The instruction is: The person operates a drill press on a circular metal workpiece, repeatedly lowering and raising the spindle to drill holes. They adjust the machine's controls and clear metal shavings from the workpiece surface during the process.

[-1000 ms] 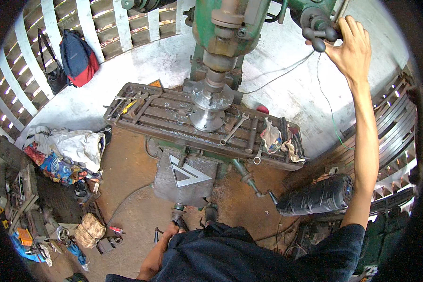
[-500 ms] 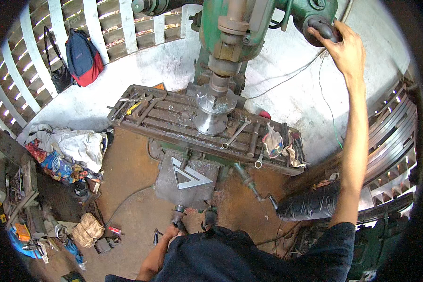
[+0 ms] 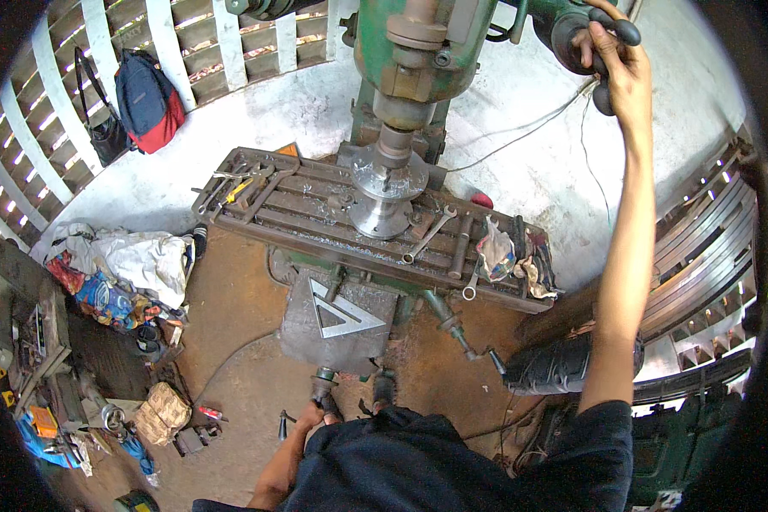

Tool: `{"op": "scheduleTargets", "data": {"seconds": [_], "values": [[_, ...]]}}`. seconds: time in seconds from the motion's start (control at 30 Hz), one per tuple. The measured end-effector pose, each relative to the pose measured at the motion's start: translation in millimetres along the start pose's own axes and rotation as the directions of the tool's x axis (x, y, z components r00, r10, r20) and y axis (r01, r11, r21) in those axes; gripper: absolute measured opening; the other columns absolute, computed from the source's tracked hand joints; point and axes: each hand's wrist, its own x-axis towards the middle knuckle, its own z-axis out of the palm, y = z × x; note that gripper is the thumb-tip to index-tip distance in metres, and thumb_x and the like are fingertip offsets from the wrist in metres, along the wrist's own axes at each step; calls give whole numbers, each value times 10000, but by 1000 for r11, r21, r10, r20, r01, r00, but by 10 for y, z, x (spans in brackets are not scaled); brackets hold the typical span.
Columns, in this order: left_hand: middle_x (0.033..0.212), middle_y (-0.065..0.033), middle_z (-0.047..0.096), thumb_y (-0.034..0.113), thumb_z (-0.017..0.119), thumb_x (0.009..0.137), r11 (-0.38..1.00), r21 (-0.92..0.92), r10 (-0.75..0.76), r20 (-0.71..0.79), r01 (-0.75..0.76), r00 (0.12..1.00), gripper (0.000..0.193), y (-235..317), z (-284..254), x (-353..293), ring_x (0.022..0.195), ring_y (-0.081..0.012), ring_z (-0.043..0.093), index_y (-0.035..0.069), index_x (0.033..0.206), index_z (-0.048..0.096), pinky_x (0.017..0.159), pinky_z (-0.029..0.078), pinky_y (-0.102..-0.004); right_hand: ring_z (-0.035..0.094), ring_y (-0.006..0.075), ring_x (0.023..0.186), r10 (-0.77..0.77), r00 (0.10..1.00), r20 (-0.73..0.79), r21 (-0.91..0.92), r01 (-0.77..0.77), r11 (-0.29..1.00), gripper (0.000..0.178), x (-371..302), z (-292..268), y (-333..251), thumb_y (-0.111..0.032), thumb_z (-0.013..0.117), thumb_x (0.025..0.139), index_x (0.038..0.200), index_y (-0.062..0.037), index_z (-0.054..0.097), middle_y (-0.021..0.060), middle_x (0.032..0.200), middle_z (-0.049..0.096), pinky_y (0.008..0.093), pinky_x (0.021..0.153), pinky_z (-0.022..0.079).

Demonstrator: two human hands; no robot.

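My right hand [image 3: 628, 84] is raised at the upper right, its fingers closed round the black-knobbed feed handle [image 3: 625, 32] of a green milling machine [image 3: 418, 64]. Low in the middle, my left hand [image 3: 313, 416] is closed at a handle beside the grey cylindrical dial [image 3: 323, 382] at the machine's front; its fingers are partly hidden. Below the machine's spindle [image 3: 395, 147], a shiny round flanged metal workpiece [image 3: 381, 218] stands on the slotted table [image 3: 303, 224]. Metal chips lie on its upper disc and on the table.
Spanners [image 3: 430, 235], a hammer-like bar [image 3: 461, 247] and rags [image 3: 495, 252] lie on the table's right; more tools [image 3: 246, 189] on its left. A steel triangular frame [image 3: 341, 312] rests below. A crank [image 3: 492, 358] juts out right. Cloths [image 3: 141, 264] lie at left.
My right hand has shifted its grip, and the feed handle has turned, so its knobs stand at different angles. My left hand stays at the front dial. The view has moved slightly.
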Motion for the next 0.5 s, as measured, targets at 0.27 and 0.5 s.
{"op": "scheduleTargets", "data": {"seconds": [0.27, 0.5], "values": [[1049, -354, 633, 244, 548, 779, 986, 163, 22, 92, -37, 996, 470, -173, 8, 177, 1020, -479, 620, -91, 1104, 599, 848, 505, -496, 555, 132, 936, -234, 784, -575, 4, 288, 957, 211, -31, 189, 411, -154, 577, 977, 1159, -48, 569, 58, 971, 596, 279, 876, 432], [1033, -347, 642, 241, 560, 779, 999, 45, -6, 24, 5, 1000, 466, -188, 65, 139, 1007, -473, 628, -99, 1095, 594, 845, 507, -493, 594, 180, 994, -263, 697, -667, 93, 429, 899, 224, 58, 209, 543, -3, 636, 908, 1124, -26, 583, 86, 1122, 619, 335, 934, 486]]}}
